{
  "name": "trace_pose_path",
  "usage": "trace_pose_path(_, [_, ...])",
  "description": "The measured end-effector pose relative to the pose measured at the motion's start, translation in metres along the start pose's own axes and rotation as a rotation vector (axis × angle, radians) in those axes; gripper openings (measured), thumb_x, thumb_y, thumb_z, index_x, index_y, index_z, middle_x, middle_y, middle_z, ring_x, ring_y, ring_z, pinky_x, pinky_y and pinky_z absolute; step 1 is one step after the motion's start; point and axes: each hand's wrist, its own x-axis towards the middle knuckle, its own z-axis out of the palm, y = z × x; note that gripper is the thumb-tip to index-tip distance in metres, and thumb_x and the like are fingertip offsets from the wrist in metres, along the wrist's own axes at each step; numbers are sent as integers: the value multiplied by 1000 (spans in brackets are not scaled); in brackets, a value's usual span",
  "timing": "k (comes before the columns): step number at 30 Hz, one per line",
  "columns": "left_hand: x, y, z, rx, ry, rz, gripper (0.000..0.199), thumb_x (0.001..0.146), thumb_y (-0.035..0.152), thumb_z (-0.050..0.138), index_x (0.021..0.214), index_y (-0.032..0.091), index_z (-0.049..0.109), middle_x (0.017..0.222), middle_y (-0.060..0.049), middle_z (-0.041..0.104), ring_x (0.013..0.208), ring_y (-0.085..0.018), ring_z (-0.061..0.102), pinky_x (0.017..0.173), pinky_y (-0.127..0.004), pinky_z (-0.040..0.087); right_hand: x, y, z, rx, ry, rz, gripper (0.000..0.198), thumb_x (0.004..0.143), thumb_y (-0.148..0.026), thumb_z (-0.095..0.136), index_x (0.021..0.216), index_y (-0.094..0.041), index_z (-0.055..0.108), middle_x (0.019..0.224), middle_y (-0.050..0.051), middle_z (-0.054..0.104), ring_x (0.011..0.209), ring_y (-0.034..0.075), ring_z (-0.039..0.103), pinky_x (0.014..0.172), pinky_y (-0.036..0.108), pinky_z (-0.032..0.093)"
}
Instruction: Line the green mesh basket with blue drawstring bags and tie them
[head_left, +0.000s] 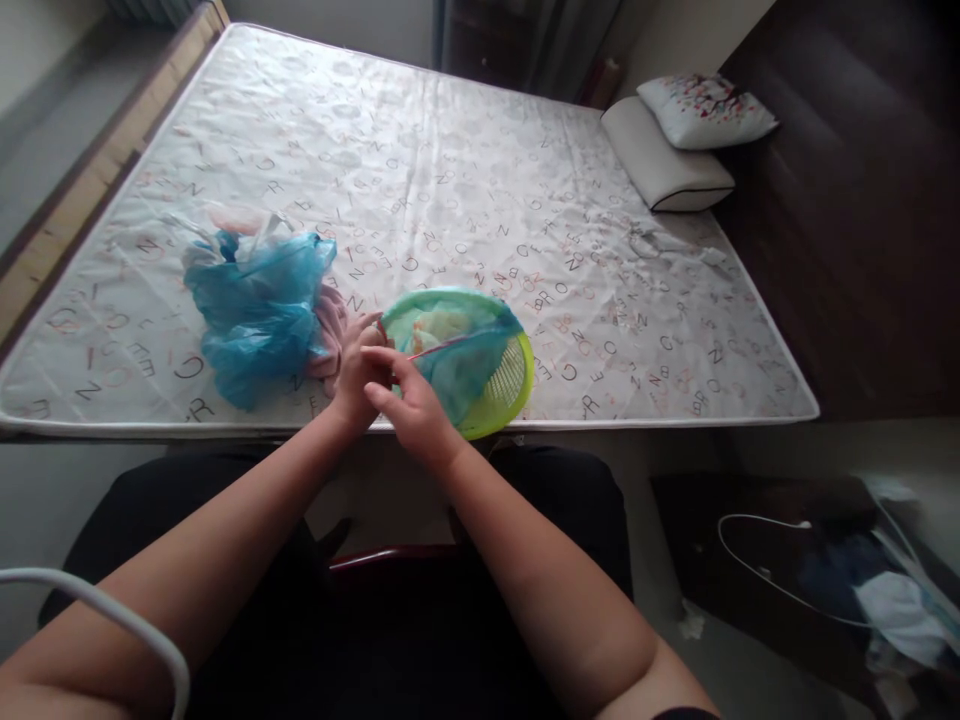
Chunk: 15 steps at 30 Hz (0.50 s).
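Observation:
My left hand (pixel 354 370) is in front of me at the mattress's near edge, its fingers bent toward my right hand (pixel 414 405). The fingertips of both hands meet, and whatever small thing is between them is hidden. A thin pink stick (pixel 427 352) sticks out to the right from behind my right fingers. Just beyond and right of the hands sits a yellow-green mesh basket (pixel 517 385), tilted over the edge. Inside it lies a blue-green plastic bag (pixel 469 370) with pale contents. Left of my hands, a crumpled blue plastic bag (pixel 262 310) rests against pink cloth (pixel 330 335).
The mattress (pixel 420 190), printed with letters, spans the view. A beige pillow (pixel 664 165) and a patterned cushion (pixel 705 110) lie at its far right corner. A white cable (pixel 750 570) trails over a dark surface at lower right. A white curved tube (pixel 142 630) crosses lower left.

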Motion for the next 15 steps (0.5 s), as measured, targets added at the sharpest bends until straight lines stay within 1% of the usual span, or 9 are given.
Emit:
trace_pose_path(1, [1,-1,1,-9,-24,10,15,89,18,74,79,23,63,127,-7,76,146,-27,58,126,-44,44,-2,0,4,-34,-5,-19,41,94,-50,71,128,-29,68,138,7,73,136,27,66,124,47,50])
trace_pose_path(3, [5,-7,2,-30,-7,62,23,89,20,74,73,22,58,131,-10,75,142,-28,60,126,-46,44,-2,-1,5,-26,75,-3,30,96,-47,69,119,-28,71,128,6,76,126,25,70,116,44,55])
trace_pose_path(5, [13,-15,-1,-56,39,111,29,91,24,73,71,22,52,134,-13,75,136,-30,64,125,-50,44,3,-5,-5,90,213,71,26,98,-47,64,115,-27,69,119,5,78,100,20,75,93,36,63])
trace_pose_path(6, [17,-19,-3,-85,63,105,30,92,27,73,72,23,52,131,-14,75,131,-30,67,123,-51,46,7,-7,-14,151,289,108,26,99,-47,63,115,-26,67,116,5,78,84,15,73,79,31,62])
trace_pose_path(7, [21,-23,-6,-127,86,80,29,93,30,72,73,23,52,126,-13,76,126,-30,69,119,-51,48,11,-10,-24,195,361,135,26,99,-46,62,116,-26,66,114,4,78,69,11,66,66,27,57])
trace_pose_path(9, [29,-28,-13,-206,130,23,28,94,34,72,75,23,54,113,-11,77,114,-28,73,112,-48,52,19,-15,-43,215,464,151,29,99,-45,62,122,-27,63,112,4,79,52,7,49,49,24,43])
trace_pose_path(11, [35,-28,-21,-219,196,8,30,93,35,74,75,23,54,101,-7,74,101,-24,72,105,-43,54,25,-21,-60,173,512,141,35,99,-43,63,131,-30,60,112,3,79,48,6,42,44,24,35])
trace_pose_path(13, [38,-24,-29,-166,269,26,31,93,35,76,75,23,54,91,-4,69,91,-22,69,100,-39,55,27,-24,-70,110,530,129,43,100,-42,61,141,-33,55,114,2,78,48,6,42,44,24,34])
trace_pose_path(15, [41,-19,-36,-125,328,22,33,93,35,77,74,24,52,81,0,62,82,-20,64,94,-36,56,28,-26,-76,53,540,114,49,100,-41,60,147,-34,50,114,2,77,48,7,41,45,25,34])
